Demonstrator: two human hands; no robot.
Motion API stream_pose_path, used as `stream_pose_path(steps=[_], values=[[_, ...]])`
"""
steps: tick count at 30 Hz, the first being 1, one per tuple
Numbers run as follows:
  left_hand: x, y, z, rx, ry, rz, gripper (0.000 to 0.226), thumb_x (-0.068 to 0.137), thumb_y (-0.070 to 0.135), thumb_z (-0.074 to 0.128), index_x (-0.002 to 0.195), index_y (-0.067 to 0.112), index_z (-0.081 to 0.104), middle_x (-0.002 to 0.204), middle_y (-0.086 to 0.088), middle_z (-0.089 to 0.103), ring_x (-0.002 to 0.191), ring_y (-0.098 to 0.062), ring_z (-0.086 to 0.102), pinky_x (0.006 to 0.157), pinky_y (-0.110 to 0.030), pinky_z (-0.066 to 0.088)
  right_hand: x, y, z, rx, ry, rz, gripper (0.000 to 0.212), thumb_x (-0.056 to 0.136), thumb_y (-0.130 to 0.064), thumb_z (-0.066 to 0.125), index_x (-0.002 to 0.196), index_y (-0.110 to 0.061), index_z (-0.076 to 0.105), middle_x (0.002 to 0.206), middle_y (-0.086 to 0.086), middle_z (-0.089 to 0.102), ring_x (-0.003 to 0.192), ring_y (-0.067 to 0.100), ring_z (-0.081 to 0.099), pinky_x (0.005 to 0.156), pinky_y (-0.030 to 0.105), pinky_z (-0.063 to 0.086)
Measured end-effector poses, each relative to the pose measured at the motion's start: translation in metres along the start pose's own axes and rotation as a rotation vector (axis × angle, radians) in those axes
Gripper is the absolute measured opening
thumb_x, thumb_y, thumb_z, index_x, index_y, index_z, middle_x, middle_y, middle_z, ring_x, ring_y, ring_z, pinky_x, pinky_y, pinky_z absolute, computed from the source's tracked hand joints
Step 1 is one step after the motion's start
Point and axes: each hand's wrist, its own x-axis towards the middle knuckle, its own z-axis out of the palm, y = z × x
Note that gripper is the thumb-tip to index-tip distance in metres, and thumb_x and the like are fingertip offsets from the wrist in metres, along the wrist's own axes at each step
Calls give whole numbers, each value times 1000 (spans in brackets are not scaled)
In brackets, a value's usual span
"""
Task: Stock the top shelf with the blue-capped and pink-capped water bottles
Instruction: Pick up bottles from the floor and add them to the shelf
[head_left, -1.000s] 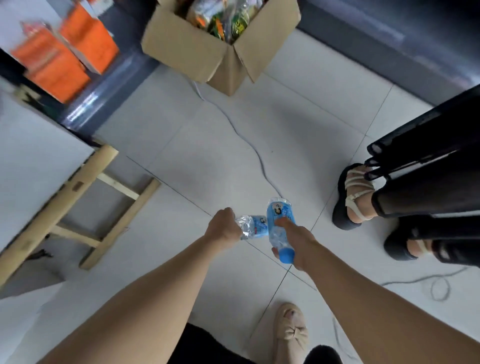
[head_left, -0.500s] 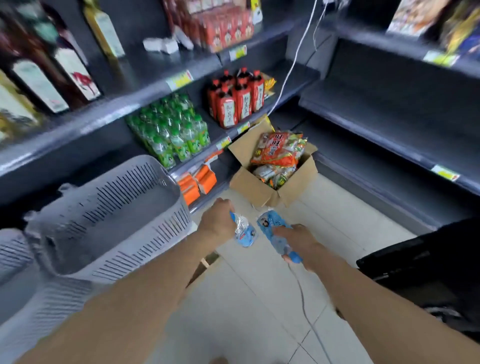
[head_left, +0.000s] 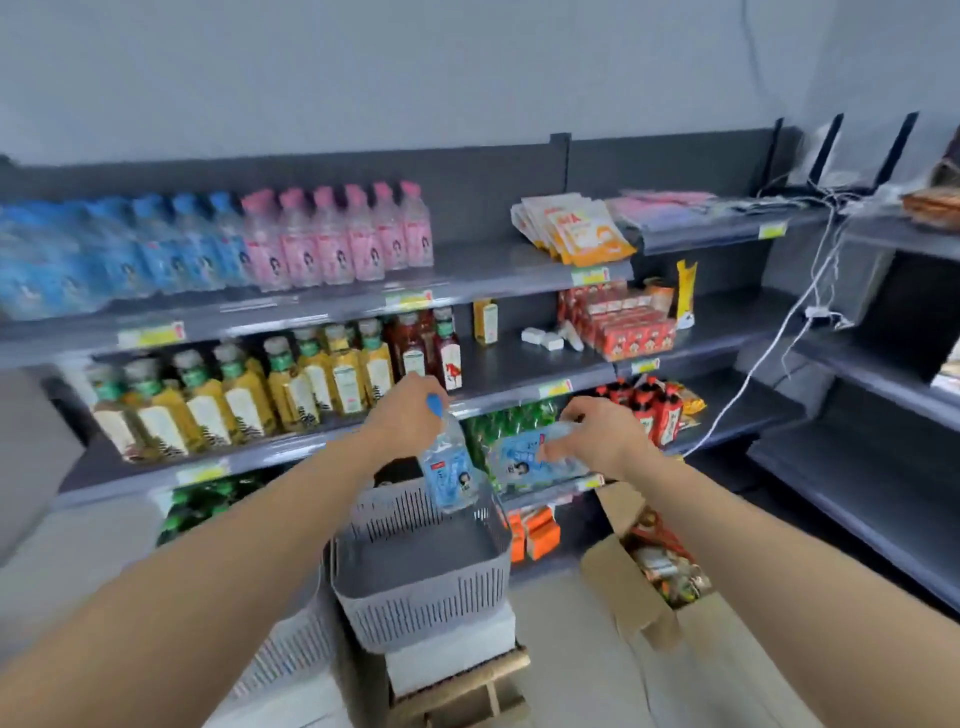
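Note:
My left hand (head_left: 408, 410) grips a blue-capped water bottle (head_left: 449, 467) by its neck, and the bottle hangs down over the grey basket. My right hand (head_left: 602, 434) holds a second blue-labelled bottle (head_left: 530, 460) lying sideways, its cap hidden in my fingers. Both hands are at the height of the third shelf, well below the top shelf (head_left: 483, 270). On that top shelf stand a row of blue-capped bottles (head_left: 130, 249) at the left and pink-capped bottles (head_left: 337, 239) beside them, with bare shelf to their right.
A grey slotted basket (head_left: 421, 577) sits on a white box on a wooden stool below my hands. An open cardboard box (head_left: 639, 587) of snacks lies on the floor at the right. Yellow juice bottles (head_left: 244, 395) fill the second shelf. A white cable (head_left: 769, 358) hangs at right.
The view has swung up from the floor to the shelves. Both hands have risen with their bottles, from floor level to in front of the third shelf.

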Motion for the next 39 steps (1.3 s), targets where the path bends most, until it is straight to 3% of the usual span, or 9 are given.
stream_pose_path(steps=[10,15,18,23,26,31,33,35,39], values=[[-32,-50,-124,-25,265,-152,28,88,6,56,115,8,51,108,-9,52,87,-21,49,71,-30,41,34,-150,8,27,63,-393,41,64,-33,81,90,-18,52,92,1,59,80,19,56,59,29,44],[-25,-108,-177,1,333,-196,16,89,6,55,100,14,48,101,-10,52,76,-22,48,59,-27,41,65,-232,34,66,36,-547,43,67,-30,80,97,-19,52,99,3,57,81,20,58,59,31,48],[-16,-146,-205,16,364,-222,18,90,5,54,107,10,52,104,-9,52,81,-22,48,66,-29,40,86,-280,55,125,30,-618,49,66,-23,80,102,-18,46,100,4,58,81,22,60,66,38,55],[0,-195,-254,56,438,-242,23,91,6,54,114,10,53,111,-8,54,86,-20,50,72,-28,42,117,-351,85,203,17,-728,70,68,-22,80,123,-20,37,107,-3,47,89,20,57,62,30,47],[8,-217,-282,34,506,-249,23,91,4,53,113,10,55,112,-7,55,89,-23,54,74,-30,45,137,-387,97,273,-2,-761,76,69,-18,80,129,-19,34,118,-2,48,95,20,57,73,35,50],[27,-235,-312,0,584,-251,25,90,4,56,114,11,55,115,-9,55,94,-26,55,78,-33,49,169,-424,104,298,-40,-803,78,73,-11,77,135,-15,31,111,-1,45,71,5,48,55,22,43],[34,-237,-320,2,619,-243,25,90,5,56,114,11,55,116,-6,53,95,-22,53,81,-33,46,184,-433,105,323,-68,-812,76,75,-8,75,136,-15,30,111,4,48,73,10,51,61,28,48],[41,-238,-325,13,643,-237,21,91,7,57,110,13,54,114,-4,52,88,-20,52,72,-28,46,197,-439,108,338,-94,-826,77,76,-5,74,138,-15,30,123,7,48,87,19,53,73,32,49],[59,-243,-335,38,652,-248,16,92,8,56,104,18,52,114,-2,51,67,-19,50,54,-20,42,224,-455,119,339,-97,-878,80,76,-7,74,140,-19,29,140,7,43,95,20,53,72,31,50]])
